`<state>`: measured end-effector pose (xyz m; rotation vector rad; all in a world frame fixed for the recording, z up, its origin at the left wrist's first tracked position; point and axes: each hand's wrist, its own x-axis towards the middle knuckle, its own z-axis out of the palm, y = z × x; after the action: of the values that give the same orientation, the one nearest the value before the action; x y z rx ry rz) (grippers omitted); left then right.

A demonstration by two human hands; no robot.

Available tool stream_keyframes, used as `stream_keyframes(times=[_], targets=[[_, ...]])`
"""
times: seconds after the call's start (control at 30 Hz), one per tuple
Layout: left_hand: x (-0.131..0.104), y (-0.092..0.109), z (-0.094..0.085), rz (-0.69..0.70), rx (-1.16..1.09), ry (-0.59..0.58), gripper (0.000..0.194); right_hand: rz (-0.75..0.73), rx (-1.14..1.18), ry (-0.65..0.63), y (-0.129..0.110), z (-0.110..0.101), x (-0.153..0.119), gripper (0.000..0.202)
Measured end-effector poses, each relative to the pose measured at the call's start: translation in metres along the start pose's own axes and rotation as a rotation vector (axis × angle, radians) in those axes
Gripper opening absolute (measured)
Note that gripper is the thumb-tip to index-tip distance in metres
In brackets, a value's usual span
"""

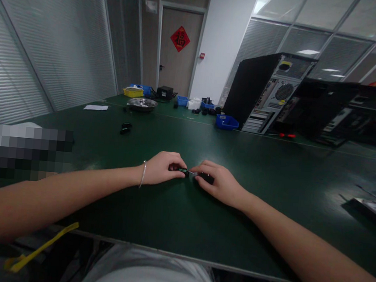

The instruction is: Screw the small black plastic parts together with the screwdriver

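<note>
My left hand [163, 169], with a thin bracelet at the wrist, pinches a small black and green part [182, 170] over the table's near middle. Facing it, my right hand [223, 184] is closed on a slim tool with a metal tip [193, 173]; its dark handle lies under the palm. The tip reaches the right end of the part, though whether it touches cannot be made out. Fingers cover much of both things. Two small black pieces [125, 128] lie farther off to the left on the green table [168, 218].
At the back stand a metal bowl [142, 105], a yellow tray [133, 92], a blue bin [227, 122] and several small black parts. A tall black computer case [255, 85] rises at back right. White paper [96, 107] lies at left, a flat metallic item [372, 212] at right.
</note>
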<state>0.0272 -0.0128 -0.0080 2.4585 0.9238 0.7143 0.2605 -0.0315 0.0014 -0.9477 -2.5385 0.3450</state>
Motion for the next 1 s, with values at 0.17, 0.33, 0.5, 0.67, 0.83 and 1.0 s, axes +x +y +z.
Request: stream_keyframes(times=[0.17,0.33,0.5,0.67,0.83,1.0], targets=[[-0.0003,0.0001,0.0003,-0.008,-0.042,0.025,0.018,0.012,-0.027,0.014,-0.0038,-0.0004,0.0001,0.027],[-0.0001,-0.0012,0.0002,-0.032,-0.106,0.016,0.017,-0.021,0.020,0.035,-0.0035,0.0021,-0.0003,0.032],[0.0003,-0.0013,-0.0003,-0.057,-0.151,0.011,0.018,-0.047,0.061,0.047,-0.0009,0.0047,-0.0002,0.033],[0.0011,-0.0024,-0.0003,-0.076,-0.210,0.006,0.020,-0.048,0.093,0.050,-0.0004,0.0049,-0.0002,0.034],[0.0012,-0.0057,0.0010,-0.083,-0.255,-0.002,0.020,-0.047,0.117,0.051,-0.0008,0.0037,-0.0001,0.034],[0.0017,-0.0048,-0.0003,-0.068,-0.272,-0.001,0.020,-0.046,0.122,0.061,0.0000,0.0020,-0.0001,0.032]])
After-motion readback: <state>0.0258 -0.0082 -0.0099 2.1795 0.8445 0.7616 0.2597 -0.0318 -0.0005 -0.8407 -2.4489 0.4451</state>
